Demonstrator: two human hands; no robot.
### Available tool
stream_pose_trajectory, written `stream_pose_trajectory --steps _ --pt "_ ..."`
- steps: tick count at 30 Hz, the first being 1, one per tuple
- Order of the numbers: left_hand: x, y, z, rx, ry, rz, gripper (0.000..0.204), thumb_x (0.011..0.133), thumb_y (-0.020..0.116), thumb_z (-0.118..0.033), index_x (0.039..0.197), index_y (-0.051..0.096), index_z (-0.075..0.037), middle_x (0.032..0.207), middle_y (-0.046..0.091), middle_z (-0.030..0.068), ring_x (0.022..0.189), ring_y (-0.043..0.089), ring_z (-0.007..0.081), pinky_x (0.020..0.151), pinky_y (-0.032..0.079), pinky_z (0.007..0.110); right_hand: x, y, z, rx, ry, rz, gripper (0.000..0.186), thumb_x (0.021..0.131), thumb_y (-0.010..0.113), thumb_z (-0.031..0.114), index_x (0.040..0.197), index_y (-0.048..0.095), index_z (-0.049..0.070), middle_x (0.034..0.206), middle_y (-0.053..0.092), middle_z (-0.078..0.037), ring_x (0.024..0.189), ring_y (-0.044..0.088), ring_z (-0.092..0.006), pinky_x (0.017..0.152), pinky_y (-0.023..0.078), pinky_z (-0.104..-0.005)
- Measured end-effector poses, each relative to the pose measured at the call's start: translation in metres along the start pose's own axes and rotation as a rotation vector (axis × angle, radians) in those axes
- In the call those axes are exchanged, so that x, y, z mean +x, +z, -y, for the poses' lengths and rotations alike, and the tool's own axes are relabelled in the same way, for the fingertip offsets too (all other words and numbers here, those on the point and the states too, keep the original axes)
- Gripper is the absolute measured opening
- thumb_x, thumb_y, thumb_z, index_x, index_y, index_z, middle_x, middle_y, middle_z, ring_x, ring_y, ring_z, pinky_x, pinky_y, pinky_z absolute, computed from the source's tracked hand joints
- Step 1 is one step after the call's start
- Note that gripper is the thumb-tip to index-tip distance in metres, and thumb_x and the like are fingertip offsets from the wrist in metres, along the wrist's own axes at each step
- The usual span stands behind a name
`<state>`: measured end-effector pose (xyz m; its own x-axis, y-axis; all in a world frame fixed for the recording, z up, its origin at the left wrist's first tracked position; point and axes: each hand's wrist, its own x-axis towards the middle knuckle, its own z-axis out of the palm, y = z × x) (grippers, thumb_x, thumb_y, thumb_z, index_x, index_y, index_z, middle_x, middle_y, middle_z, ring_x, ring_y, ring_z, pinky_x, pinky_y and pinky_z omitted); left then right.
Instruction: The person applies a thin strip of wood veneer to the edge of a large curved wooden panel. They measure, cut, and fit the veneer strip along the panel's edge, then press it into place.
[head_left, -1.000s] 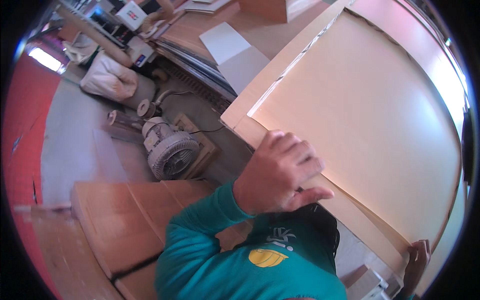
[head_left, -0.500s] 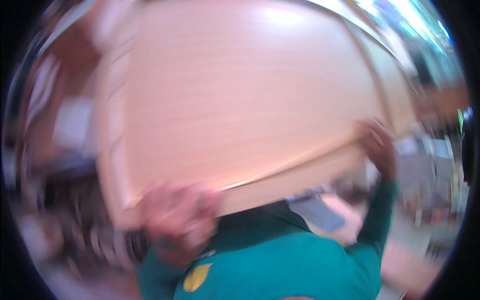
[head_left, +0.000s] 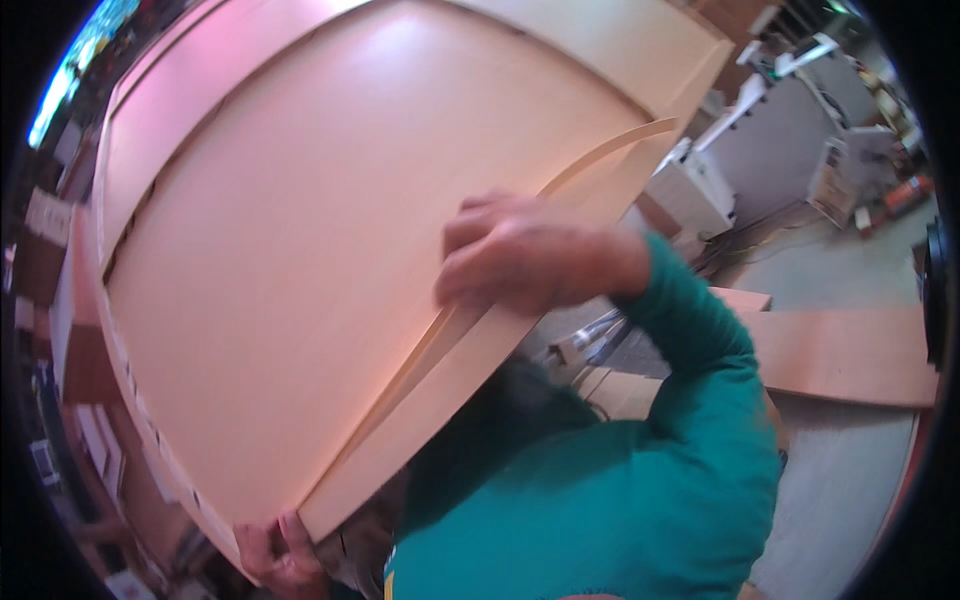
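Panel [head_left: 330, 230]: large, pale and tilted in view, filling most of the space from 8 round to 1 o'clock, read from the middle of the view; a dark, ragged line runs inside its edge from 9 to between 1 and 2 o'clock.
Strip [head_left: 606, 150]: thin and pale, along the near side of the panel; its far end bows up in a curve between 1 and 2 o'clock, and its lower length runs down toward 7.
Right hand [head_left: 530, 255]: just off the middle toward 1 o'clock, over the strip; fingers bent and close together, slightly blurred; cannot tell whether they clamp it.
Left hand [head_left: 285, 560]: 7 o'clock, at the panel's near corner; fingertips on the upper face, the rest hidden, so cannot tell whether they clamp the corner.
Sweater [head_left: 590, 510]: green, at 5 o'clock, its sleeve reaching up to the right wrist.
White box [head_left: 693, 190]: 2 o'clock, beyond the panel's edge.
Grey cabinet [head_left: 775, 140]: 2 o'clock, farther out.
Boards [head_left: 850, 355]: brown, just past 3 o'clock.
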<state>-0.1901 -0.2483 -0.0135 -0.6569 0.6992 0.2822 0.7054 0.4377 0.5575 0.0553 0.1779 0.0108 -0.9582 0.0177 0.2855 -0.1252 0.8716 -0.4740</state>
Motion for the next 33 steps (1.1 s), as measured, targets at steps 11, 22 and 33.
stream_pose_trajectory --steps 11,22,33 --pt "0.001 0.005 -0.013 -0.048 -0.142 0.015 0.019 0.101 0.077 -0.010 0.090 0.067 0.001 0.086 0.054 0.0072 0.079 0.051 0.0206 0.071 0.039 0.034 -0.022 -0.028 -0.012 0.239 0.081 0.187 0.023 0.087 0.071 0.001 0.108 0.081 0.004 0.099 0.072 -0.014 0.106 0.069 -0.0382 0.096 0.056 -0.0467" --pt "0.002 0.004 -0.013 -0.028 -0.158 -0.022 0.033 0.102 0.086 -0.022 0.087 0.070 0.003 0.076 0.062 0.0110 0.069 0.055 0.0218 0.062 0.043 0.042 -0.069 -0.036 -0.006 0.008 0.190 0.060 0.035 0.086 0.073 0.002 0.118 0.082 0.015 0.112 0.074 -0.003 0.114 0.066 -0.0292 0.105 0.048 -0.0434" --pt "0.012 -0.003 -0.012 0.075 0.002 0.053 0.034 0.104 0.084 -0.020 0.084 0.064 -0.001 0.075 0.058 0.0114 0.070 0.053 0.0232 0.061 0.043 0.041 -0.128 -0.074 -0.077 -0.466 0.250 -0.294 0.030 0.085 0.071 -0.006 0.109 0.081 0.009 0.106 0.076 -0.009 0.102 0.072 -0.0352 0.090 0.061 -0.0442"
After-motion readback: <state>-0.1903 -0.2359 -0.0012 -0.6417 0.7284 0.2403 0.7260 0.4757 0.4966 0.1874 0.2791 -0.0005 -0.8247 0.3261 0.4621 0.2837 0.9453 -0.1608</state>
